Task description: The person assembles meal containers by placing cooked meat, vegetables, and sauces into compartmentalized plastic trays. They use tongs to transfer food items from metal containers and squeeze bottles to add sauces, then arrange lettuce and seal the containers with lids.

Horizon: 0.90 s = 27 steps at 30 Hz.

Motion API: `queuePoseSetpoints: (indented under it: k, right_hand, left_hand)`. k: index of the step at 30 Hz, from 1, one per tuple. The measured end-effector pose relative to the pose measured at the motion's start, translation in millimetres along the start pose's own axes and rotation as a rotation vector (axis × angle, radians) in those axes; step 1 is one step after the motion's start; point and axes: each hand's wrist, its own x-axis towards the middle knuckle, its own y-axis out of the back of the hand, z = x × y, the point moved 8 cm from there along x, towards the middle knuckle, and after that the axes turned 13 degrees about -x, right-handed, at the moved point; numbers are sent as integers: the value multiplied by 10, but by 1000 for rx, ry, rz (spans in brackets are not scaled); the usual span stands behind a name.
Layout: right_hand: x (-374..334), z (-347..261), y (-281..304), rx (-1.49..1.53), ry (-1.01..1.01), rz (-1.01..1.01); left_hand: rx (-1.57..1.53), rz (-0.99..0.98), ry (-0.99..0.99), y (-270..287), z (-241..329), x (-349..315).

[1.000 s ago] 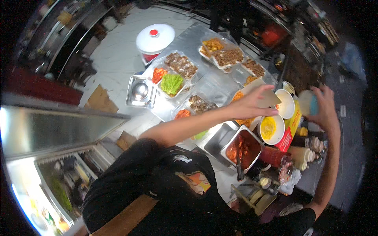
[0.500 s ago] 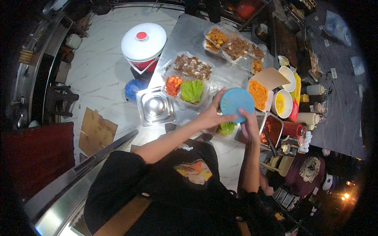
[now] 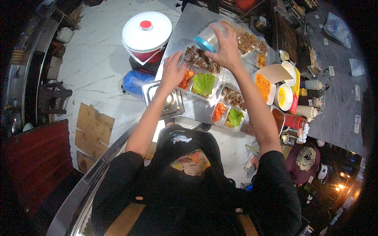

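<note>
over table [image 3: 185, 25], hands [image 3: 172, 72] [image 3: 228, 52] spread, right gripping jar [image 3: 205, 42]

Black short sleeves [image 3: 271, 173], black front cloth [image 3: 189, 188], two brown straps [image 3: 125, 220] below, one round coppery stud [image 3: 139, 198] near each strap's end, printed figure [image 3: 191, 164] in orange, yellow and pale tones, small white motif [image 3: 180, 138] above it, bare forearms [image 3: 256, 104], bare hands [image 3: 227, 50].

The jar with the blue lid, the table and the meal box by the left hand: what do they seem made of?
Jar: probably plastic, pale and see-through, though glass is possible; its smooth, evenly coloured blue lid looks plastic.
Table: likely stainless steel, grey with a soft sheen.
Meal box: thin clear plastic, apparently, transparent with glossy edges.
</note>
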Motion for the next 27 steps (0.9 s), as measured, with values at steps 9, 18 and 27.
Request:
queuePoseSetpoints:
  k: [9,18,27]
  right_hand:
    - [-480,445,273,-54,-98,-5]
    - [-948,39,447,-61,-132,-76]
    - [-585,-418,339,188,7,-6]
  left_hand:
    - [-57,-65,-15,-142,-44,81]
    - [-84,-48,-20,-103,-53,-50]
    - [-308,-6,119,-208,-321,-119]
